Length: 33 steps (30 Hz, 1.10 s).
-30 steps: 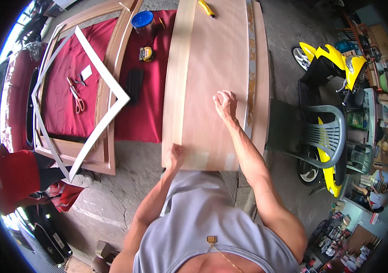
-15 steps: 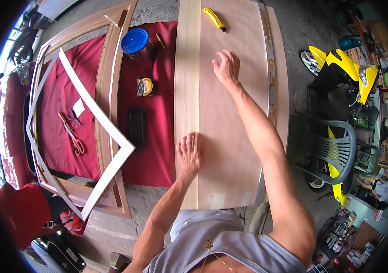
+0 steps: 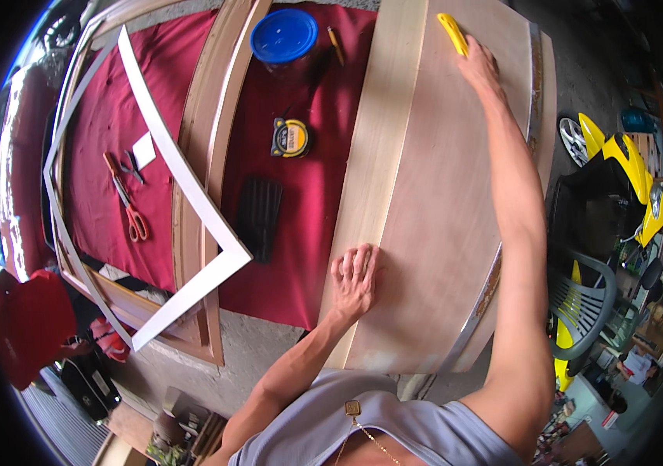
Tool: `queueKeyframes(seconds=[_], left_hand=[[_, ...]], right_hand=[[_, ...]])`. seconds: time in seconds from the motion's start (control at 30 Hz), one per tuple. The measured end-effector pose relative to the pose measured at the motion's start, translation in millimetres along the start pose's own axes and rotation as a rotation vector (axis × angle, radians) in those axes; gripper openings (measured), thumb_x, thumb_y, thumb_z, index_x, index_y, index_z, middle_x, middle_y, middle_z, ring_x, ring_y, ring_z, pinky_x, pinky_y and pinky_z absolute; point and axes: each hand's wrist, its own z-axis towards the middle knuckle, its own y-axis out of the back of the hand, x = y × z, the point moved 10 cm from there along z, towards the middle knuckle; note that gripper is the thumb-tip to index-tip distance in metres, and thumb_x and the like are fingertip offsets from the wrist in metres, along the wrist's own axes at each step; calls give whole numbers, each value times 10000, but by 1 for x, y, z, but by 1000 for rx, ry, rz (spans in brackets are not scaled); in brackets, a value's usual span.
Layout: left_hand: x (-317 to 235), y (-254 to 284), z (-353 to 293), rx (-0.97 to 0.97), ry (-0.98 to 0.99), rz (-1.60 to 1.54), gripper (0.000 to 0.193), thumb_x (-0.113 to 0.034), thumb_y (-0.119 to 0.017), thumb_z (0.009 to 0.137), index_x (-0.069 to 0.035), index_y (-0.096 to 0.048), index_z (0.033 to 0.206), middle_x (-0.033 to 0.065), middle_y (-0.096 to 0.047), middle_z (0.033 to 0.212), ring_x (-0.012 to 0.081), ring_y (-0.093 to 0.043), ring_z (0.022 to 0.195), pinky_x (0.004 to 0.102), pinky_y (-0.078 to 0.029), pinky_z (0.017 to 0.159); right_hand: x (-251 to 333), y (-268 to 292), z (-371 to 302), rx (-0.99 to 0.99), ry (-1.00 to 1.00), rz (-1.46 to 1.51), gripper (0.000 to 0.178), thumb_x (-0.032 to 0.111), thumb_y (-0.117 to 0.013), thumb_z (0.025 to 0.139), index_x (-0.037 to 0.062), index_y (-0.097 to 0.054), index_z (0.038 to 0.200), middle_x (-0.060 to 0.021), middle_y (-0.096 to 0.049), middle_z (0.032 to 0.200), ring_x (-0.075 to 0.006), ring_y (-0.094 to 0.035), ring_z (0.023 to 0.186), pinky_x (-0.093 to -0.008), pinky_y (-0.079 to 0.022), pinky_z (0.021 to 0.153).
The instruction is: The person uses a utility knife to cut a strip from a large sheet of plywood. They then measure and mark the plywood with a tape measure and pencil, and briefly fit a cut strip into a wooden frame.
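A yellow utility knife (image 3: pixel 452 35) lies toward the far end of the wooden board (image 3: pixel 432 202). My right hand (image 3: pixel 480 64) is at the knife's near end, its fingers closed around that end and covering the dark tip. My right arm stretches long over the board's right side. Nearer to me, my left hand (image 3: pixel 357 277) rests on the pale strip along the board's left edge, fingers spread and slightly bent, holding nothing. A metal straightedge (image 3: pixel 473 320) runs along the right part of the board.
On red cloth to the left are a blue-lidded jar (image 3: pixel 285 36), a pencil (image 3: pixel 336 46), a tape measure (image 3: pixel 291 138) and a black tray (image 3: pixel 260 219). Further left, scissors (image 3: pixel 131 206) and a white angled frame (image 3: pixel 184 194) lie by a wooden frame (image 3: pixel 205 147). A green chair (image 3: pixel 584 299) stands right.
My right hand has reached farther out to the utility knife and closed on its near end. My left hand stays on the board. The whole view has shifted and turned.
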Motion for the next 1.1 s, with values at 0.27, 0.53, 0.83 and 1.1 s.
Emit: queueKeyframes(seconds=[0.27,0.53,0.83,1.1], left_hand=[[20,37,26,-167,34,-220,595,-301,-755,827,-155,-560,1370,125,-494,1360,351,-446,1245,511,-304,1047],[154,102,187,-173,453,117,791,-369,-857,705,-315,-535,1426,211,-460,1442,403,-529,1227,506,-472,978],[155,129,161,-279,306,-711,761,-195,-910,633,-144,-551,1301,149,-645,1062,280,-667,1022,423,-552,893],[110,94,53,-109,327,-1733,908,-137,-888,585,-63,-444,1373,85,-614,1175,181,-614,1057,326,-507,934]], right_hand=[[-30,54,-203,8,249,-134,569,94,-650,907,-10,-459,1433,-270,-648,1126,-430,-643,1050,-483,-526,917],[149,0,-132,32,524,401,313,149,-696,884,26,-684,1171,-175,-718,1059,-333,-697,985,-380,-548,877],[227,-85,-64,134,112,228,264,125,-653,791,-2,-754,999,-286,-715,987,-446,-697,990,-477,-576,872],[179,-34,-118,96,-130,734,237,215,-574,891,-6,-658,874,-196,-682,766,-301,-703,684,-391,-556,620]])
